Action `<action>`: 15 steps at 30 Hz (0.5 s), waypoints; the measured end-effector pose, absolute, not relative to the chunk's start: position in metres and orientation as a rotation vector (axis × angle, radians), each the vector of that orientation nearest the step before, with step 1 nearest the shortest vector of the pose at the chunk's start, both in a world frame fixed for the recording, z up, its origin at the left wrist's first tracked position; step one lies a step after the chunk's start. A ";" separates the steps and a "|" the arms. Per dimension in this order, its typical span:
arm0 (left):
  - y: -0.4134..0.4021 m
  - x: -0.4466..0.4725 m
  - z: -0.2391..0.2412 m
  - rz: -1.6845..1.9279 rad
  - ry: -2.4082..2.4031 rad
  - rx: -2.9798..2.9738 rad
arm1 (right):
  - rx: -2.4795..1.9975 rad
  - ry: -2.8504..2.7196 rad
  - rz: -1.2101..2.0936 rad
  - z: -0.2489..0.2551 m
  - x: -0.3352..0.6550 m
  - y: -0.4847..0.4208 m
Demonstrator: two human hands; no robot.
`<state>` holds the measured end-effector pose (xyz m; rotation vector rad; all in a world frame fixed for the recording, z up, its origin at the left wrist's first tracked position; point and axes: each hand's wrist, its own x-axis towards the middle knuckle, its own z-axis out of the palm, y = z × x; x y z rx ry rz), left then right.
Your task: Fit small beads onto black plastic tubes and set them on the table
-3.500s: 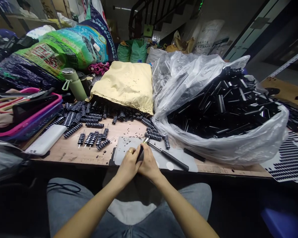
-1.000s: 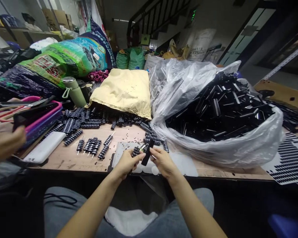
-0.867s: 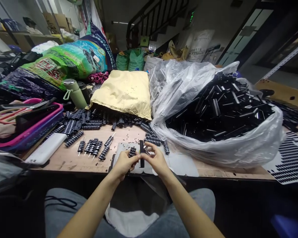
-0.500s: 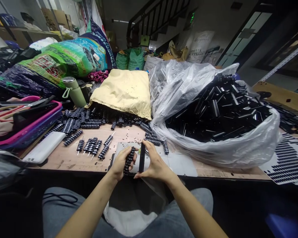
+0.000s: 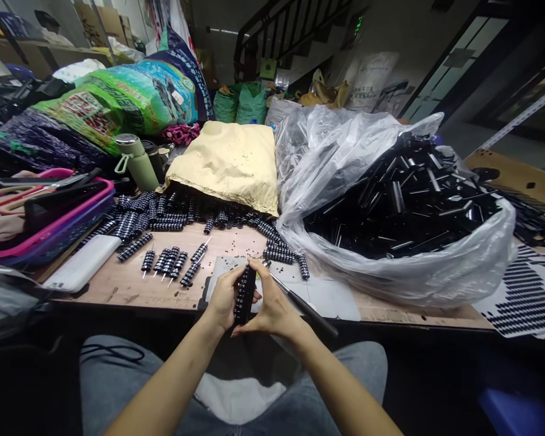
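My left hand is closed around a black beaded roll with small white marks along it. With the thumb and fingers of my right hand I pinch a plain black strip at its two ends; it lies against the roll's right side. Under and beside my hands is a pale grey mat on the table edge. A tool with a metal shaft and dark handle slants out from beside my right hand. Short black-and-white rolls on white sticks lie to the left.
A clear plastic bag full of black strips stands at the right. Behind are a cream sack and piled beaded rolls. Leftward are a white power bank-like block, a pink basket and a green flask.
My right hand has moved left, bringing the black strip from a small gap away up against the beaded roll. The dark-handled tool now shows to the right of my hand.
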<state>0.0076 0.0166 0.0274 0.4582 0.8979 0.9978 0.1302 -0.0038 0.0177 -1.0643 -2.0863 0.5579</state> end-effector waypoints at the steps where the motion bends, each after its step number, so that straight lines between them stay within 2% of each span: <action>1: 0.017 0.008 0.029 0.990 0.904 0.462 | -1.083 -2.067 0.587 0.017 0.130 -0.004; 11: 0.019 0.010 0.026 0.968 0.970 0.539 | -1.190 -1.821 0.929 0.013 0.126 -0.008; 15: 0.020 0.011 0.021 0.914 0.979 0.529 | -1.205 -1.799 0.954 0.006 0.124 -0.008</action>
